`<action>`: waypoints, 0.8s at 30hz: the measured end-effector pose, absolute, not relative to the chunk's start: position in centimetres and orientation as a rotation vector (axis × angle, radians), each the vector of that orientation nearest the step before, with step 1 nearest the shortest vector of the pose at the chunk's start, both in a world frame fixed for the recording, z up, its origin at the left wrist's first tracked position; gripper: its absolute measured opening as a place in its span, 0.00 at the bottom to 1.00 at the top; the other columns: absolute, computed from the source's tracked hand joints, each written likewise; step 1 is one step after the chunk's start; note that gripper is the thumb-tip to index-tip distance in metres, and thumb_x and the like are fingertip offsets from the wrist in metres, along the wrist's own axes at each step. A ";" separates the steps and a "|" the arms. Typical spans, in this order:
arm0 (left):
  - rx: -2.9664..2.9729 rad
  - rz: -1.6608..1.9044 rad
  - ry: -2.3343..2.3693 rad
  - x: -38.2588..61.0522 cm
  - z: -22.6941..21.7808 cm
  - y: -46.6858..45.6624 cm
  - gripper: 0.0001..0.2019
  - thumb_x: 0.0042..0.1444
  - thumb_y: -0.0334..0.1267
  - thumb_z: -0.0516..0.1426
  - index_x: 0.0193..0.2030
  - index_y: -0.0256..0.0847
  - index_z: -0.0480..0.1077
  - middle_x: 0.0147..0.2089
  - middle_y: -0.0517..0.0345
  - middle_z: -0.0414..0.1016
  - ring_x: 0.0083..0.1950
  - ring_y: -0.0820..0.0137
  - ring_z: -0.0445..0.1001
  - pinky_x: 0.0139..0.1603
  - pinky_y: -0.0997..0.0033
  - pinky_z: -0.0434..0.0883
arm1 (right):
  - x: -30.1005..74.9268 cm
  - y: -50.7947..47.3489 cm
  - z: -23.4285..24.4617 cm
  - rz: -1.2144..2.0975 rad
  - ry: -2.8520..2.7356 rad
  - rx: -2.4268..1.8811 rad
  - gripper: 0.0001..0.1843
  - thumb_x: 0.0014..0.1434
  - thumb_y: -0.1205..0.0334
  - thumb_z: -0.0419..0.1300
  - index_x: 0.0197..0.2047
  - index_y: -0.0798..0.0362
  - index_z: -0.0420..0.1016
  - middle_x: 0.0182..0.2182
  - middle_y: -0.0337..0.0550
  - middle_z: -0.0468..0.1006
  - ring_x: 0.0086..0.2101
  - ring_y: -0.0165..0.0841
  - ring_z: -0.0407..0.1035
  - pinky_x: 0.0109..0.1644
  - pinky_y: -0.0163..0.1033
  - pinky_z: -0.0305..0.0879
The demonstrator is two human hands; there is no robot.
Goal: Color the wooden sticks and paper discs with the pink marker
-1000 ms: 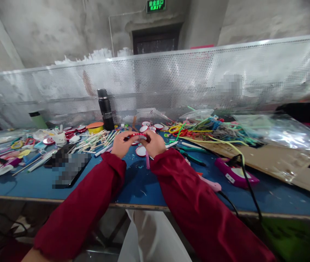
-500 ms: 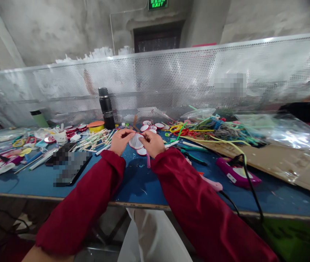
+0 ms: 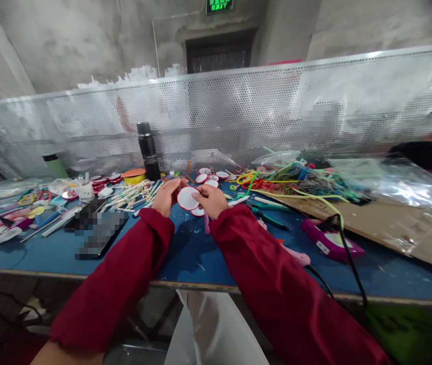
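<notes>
While both of our red-sleeved arms reach out over the blue counter, we hold a white round disc with a red rim between our two hands, lifted just off the surface near the middle of the work area. Our left hand has its fingers closed on the disc's left edge, and our right hand has its fingers pinched on the right edge, so the grip sits on the rim from either side. That seems to be why the white face stays uncovered and tilted up toward us, where we can look at it. Just beneath the hands a second white disc lies flat on the counter, and a thin pink stick lies beside it, pointing toward us; both are close enough to reach without shifting our arms. More red-rimmed discs are scattered just behind, a heap of pale wooden sticks lies to the left, and a tangle of coloured wires is piled to the right, next to a brown cardboard sheet. A tall black flask stands upright at the back, near the perforated metal screen, probably to stay out of the way of the hands. A pink tool with a black cable rests on the right, apart from the disc.
</notes>
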State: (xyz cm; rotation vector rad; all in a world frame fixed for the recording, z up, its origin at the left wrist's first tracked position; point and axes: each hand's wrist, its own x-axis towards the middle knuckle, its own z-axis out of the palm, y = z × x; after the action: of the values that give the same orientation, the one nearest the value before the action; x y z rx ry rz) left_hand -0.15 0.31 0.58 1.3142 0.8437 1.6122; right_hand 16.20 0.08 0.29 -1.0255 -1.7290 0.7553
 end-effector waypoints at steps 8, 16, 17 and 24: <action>1.292 1.537 0.924 0.3 0.7 0.2 0.23 0.60 0.57 0.57 0.25 0.39 0.73 0.23 0.56 0.75 0.28 0.68 0.73 0.30 0.67 0.67 | 15.6 -0.4 0.4 1.071 -1.693 -0.946 0.04 0.57 0.67 0.61 0.31 0.52 0.71 0.16 0.29 0.69 0.16 0.25 0.63 0.21 0.30 0.59; 1.544 1.593 0.956 -0.3 0.8 0.1 0.25 0.61 0.57 0.57 0.22 0.39 0.71 0.25 0.56 0.72 0.27 0.71 0.67 0.33 0.67 0.64 | 15.2 -0.9 0.7 1.189 -1.675 -0.999 0.06 0.60 0.69 0.61 0.30 0.53 0.72 0.14 0.28 0.69 0.15 0.25 0.63 0.20 0.29 0.60; 1.546 1.590 0.955 -0.4 0.7 0.2 0.25 0.61 0.57 0.56 0.22 0.39 0.70 0.25 0.57 0.71 0.27 0.71 0.66 0.32 0.67 0.63 | 15.1 -1.0 0.8 1.194 -1.672 -1.009 0.06 0.60 0.69 0.61 0.30 0.53 0.72 0.14 0.28 0.68 0.15 0.25 0.63 0.20 0.29 0.60; 1.453 1.601 0.924 -0.5 0.2 0.8 0.24 0.61 0.55 0.56 0.21 0.40 0.68 0.23 0.59 0.68 0.24 0.73 0.64 0.28 0.69 0.61 | 15.0 -1.4 0.9 1.196 -1.664 -1.036 0.06 0.60 0.70 0.61 0.30 0.53 0.73 0.13 0.28 0.68 0.15 0.25 0.63 0.20 0.29 0.60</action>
State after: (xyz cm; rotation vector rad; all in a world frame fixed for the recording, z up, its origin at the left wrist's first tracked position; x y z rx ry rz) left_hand -0.46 0.75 0.16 1.4532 0.9242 1.6008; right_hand 14.96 -1.40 0.95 -1.0358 -1.6643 1.1962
